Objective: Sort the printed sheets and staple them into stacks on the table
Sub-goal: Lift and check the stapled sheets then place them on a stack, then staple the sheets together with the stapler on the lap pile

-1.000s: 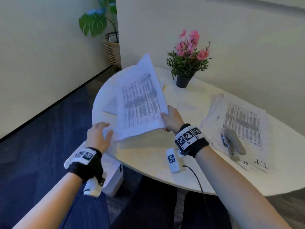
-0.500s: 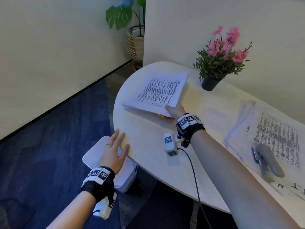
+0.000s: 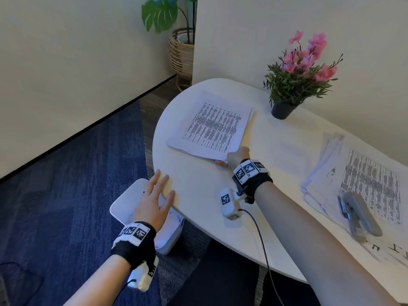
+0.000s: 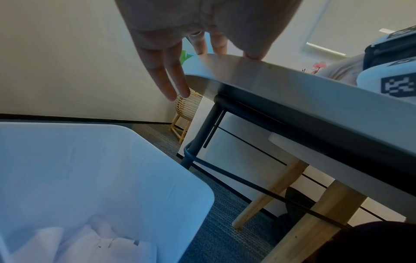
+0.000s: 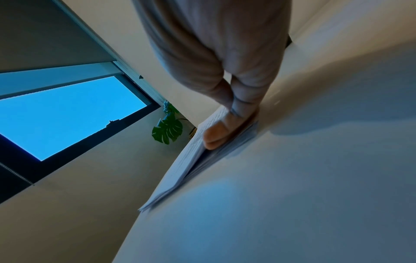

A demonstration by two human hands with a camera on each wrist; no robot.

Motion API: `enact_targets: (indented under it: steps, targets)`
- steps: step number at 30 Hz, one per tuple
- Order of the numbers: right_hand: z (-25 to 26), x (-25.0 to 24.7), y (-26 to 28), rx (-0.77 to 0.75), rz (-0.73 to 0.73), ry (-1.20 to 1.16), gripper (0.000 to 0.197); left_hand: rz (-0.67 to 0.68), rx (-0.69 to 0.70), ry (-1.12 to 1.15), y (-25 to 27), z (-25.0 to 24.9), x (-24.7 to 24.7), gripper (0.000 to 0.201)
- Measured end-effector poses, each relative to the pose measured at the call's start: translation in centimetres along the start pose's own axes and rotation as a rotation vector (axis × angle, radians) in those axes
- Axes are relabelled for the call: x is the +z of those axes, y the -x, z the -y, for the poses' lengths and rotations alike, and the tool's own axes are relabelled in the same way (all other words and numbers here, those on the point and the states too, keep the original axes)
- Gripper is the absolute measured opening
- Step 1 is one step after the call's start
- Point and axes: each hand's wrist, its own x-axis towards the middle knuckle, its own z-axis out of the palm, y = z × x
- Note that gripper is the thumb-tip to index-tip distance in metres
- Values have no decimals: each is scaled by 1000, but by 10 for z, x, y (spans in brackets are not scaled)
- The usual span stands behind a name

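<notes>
A stack of printed sheets lies at the left end of the white table. My right hand pinches its near right corner, thumb on top, fingers under the sheets. My left hand hovers with straight, spread fingers at the table's near left edge, above a white bin. It holds nothing. A second, looser pile of printed sheets lies at the right, with a grey stapler on it.
A white bin with crumpled paper stands on the blue carpet beside the table. A potted pink flower stands at the table's back. A leafy plant in a wicker basket stands in the corner. The table's black legs show underneath.
My right hand has lowered the lifted stack flat onto the table's left end. My left hand has let go of the sheets and dropped down to the table's edge over the bin.
</notes>
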Motion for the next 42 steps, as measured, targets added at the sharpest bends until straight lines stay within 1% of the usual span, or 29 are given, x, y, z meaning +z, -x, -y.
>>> enact_targets:
  steps: [1,2,3,4,5,7,8,9,10,11,12,14,15,16,19,20,21,22,24,26,27,28,30,33,35,36,38,40,42]
  targets:
    - [-2,-4,10,68,-43,27,44,-4,5,6,0,1,0,47]
    - [-4,-2,19,-35,-125,346,42,-6,14,11,-1,1,1,47]
    - [0,-5,34,-219,-93,737,40,-7,20,16,-1,2,2,47]
    - [4,-7,45,-273,-83,897,39,-7,23,18,-1,3,2,47]
    - [9,-9,57,-304,-84,958,40,-8,25,18,-1,4,3,47]
    - [5,-7,48,-221,-114,922,39,-9,22,15,-1,4,4,47]
    - [0,-4,36,-196,-80,795,36,-11,20,14,-1,4,5,47]
    - [1,-4,33,-120,-84,572,32,-10,17,13,-1,4,5,47]
    - [2,-4,31,-98,-61,373,27,-10,14,15,0,3,5,47]
    - [2,-5,30,-101,-19,329,25,-11,13,18,0,4,5,48]
    - [0,-5,27,-113,-76,479,28,-14,18,20,0,4,6,48]
    - [-1,-5,24,-165,-73,711,30,-14,25,20,0,5,7,48]
    - [6,-3,31,-74,-144,549,21,-13,24,21,0,6,7,48]
    - [9,-5,34,-39,-173,363,14,-12,22,23,0,6,7,48]
    - [5,-4,34,-33,-155,521,14,-15,24,24,1,5,7,48]
    - [4,-3,30,-36,-144,472,9,-16,24,24,1,4,7,48]
    - [7,-4,33,-63,-147,339,26,-17,22,24,1,4,8,47]
    - [9,-6,39,-112,-155,393,42,-16,21,26,1,3,8,47]
    - [9,-15,42,-121,-163,483,53,-12,18,31,1,3,7,47]
    - [7,-33,51,-157,-143,529,60,-3,11,33,1,2,7,47]
    - [3,-46,57,-214,-144,565,61,4,7,27,0,2,7,47]
    - [-2,-60,62,-269,-145,601,59,11,2,17,1,1,6,47]
    - [-16,-96,70,-310,-149,657,53,-3,-2,-28,0,2,6,47]
    - [-45,-164,77,-339,-305,713,46,-78,21,-164,1,1,8,44]
    - [-66,-211,82,-265,-483,831,46,-128,75,-217,5,-2,10,39]
    - [-77,-230,85,-183,-557,883,48,-139,113,-222,7,-2,11,36]
    - [-101,-265,86,-25,-637,901,56,-126,191,-216,12,-4,16,33]
    - [-118,-286,86,45,-595,841,58,-93,250,-241,16,-9,21,28]
    - [-132,-301,82,44,-498,781,41,-64,278,-283,19,-24,25,21]
